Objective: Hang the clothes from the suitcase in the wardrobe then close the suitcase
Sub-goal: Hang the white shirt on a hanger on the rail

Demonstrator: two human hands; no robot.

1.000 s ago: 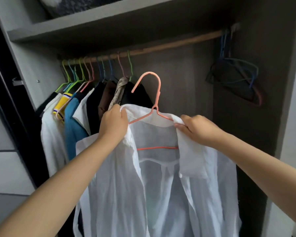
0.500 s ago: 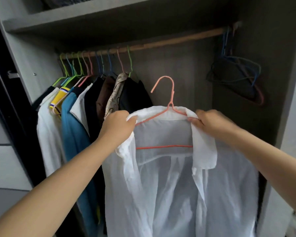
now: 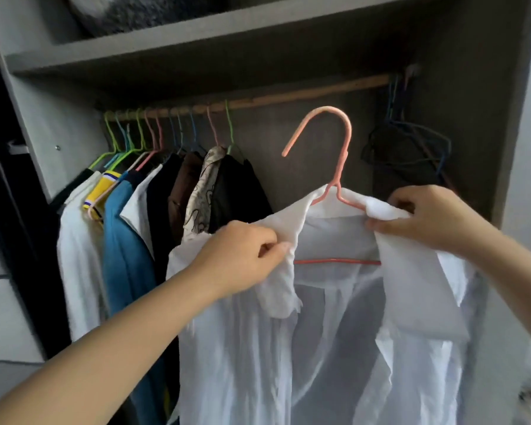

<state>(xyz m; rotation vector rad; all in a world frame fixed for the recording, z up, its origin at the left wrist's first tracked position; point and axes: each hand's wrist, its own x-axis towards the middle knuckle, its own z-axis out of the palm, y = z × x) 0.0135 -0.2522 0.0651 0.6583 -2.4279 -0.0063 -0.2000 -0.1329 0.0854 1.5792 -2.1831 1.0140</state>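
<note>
Between both hands hangs the white shirt [image 3: 334,332] on a pink hanger [image 3: 334,185]. Left hand [image 3: 236,259] pinches the left collar, right hand [image 3: 429,219] pinches the right shoulder w/ curled fingers. Hook points up and sits just below the rod [image 3: 288,98]; hanger bar runs roughly parallel to it. Open rod lies straight above, btwn the hung clothes [image 3: 154,210] at left and spare hangers [image 3: 408,148] at right. Right hand is nearer the hook.

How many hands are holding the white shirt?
2. The left hand pinches the white shirt at the left collar; the right hand grips the right collar.
</note>
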